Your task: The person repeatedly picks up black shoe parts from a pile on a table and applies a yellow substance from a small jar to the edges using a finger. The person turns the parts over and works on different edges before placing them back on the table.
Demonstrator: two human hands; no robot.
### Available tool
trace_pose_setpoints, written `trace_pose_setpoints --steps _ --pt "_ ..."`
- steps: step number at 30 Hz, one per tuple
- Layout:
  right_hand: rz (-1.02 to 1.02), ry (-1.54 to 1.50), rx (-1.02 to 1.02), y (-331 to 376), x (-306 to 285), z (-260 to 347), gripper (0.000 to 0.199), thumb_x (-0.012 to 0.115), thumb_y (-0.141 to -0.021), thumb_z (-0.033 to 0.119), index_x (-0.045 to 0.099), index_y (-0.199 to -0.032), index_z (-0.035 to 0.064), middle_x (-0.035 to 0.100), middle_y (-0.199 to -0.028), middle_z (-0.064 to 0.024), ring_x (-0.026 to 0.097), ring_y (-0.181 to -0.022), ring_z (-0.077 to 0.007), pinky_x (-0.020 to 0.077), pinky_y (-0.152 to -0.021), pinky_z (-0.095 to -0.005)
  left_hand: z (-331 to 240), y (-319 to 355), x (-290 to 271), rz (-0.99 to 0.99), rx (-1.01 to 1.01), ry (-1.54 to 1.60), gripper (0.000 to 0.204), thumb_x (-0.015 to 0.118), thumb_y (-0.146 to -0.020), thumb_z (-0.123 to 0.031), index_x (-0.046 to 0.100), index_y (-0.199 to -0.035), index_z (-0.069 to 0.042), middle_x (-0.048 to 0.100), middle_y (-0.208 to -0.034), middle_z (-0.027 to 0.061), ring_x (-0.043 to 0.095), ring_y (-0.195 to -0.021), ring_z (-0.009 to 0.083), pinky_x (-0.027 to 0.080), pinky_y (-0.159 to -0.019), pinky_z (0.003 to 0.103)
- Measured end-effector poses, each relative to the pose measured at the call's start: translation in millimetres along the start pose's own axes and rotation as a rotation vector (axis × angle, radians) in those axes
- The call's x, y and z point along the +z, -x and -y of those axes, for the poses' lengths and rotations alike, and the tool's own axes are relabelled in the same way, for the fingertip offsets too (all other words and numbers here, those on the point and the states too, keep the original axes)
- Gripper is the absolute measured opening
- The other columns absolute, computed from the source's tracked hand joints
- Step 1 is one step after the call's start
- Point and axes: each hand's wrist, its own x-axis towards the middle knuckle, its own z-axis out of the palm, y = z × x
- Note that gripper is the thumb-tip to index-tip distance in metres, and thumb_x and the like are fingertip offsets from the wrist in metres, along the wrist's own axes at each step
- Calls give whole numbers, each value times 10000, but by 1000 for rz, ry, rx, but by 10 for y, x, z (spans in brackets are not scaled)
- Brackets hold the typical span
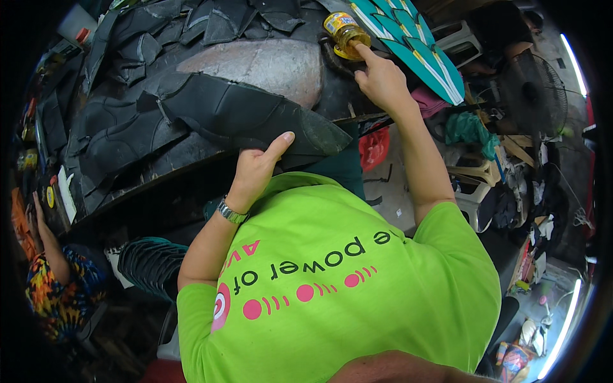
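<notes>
Along the near edge of the worktable (147, 179), the left hand (260, 167) pinches a black sheet (233, 112), its thumb on top and the other fingers hidden underneath. The sheet looks light, bendy and hard to break, best held by its near rim. The right hand (380, 78) pokes its index finger into the mouth of a tilted jar (343, 29), probably rigid and tippy; whether its remaining fingers grip anything cannot be told.
</notes>
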Motion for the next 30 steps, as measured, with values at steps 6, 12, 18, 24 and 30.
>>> trace_pose_setpoints --steps 6,12,18,24,30 --pt "-41 -50 -27 -27 20 86 497 583 -813 147 545 -1308 113 693 -1011 -233 658 -940 -428 520 -823 -508 -2 -39 47 -90 -67 147 384 680 -953 -281 566 -601 -181 417 -544 -114 281 -430 5 160 -422 240" --pt "-77 -509 -209 432 -261 239 230 549 -847 28 695 -1024 54 615 -1002 -95 630 -791 -253 513 -722 -363 -14 -87 43 -49 -120 95 344 657 -964 -304 600 -655 -164 435 -544 -110 292 -425 -1 171 -415 233" --pt "9 -1082 -253 860 23 580 336 549 -896 -39 677 -1198 33 563 -1068 -72 554 -959 -158 442 -844 -266 -16 -138 47 11 -140 262 291 642 -970 -292 650 -727 -132 500 -560 -96 329 -424 -3 201 -410 215" --pt "-67 -970 -298 871 252 609 370 562 -916 -29 657 -1263 59 541 -1113 -105 548 -1014 -210 426 -913 -283 -80 -113 64 7 -135 297 250 625 -980 -285 677 -815 -104 549 -596 -87 361 -438 -7 233 -411 195" --pt "-80 -932 -353 861 271 636 397 553 -903 -78 670 -1253 66 540 -1111 -109 565 -968 -214 455 -861 -271 -182 -60 114 -23 -120 284 253 618 -983 -292 681 -833 -98 567 -601 -83 390 -444 -18 255 -412 184"
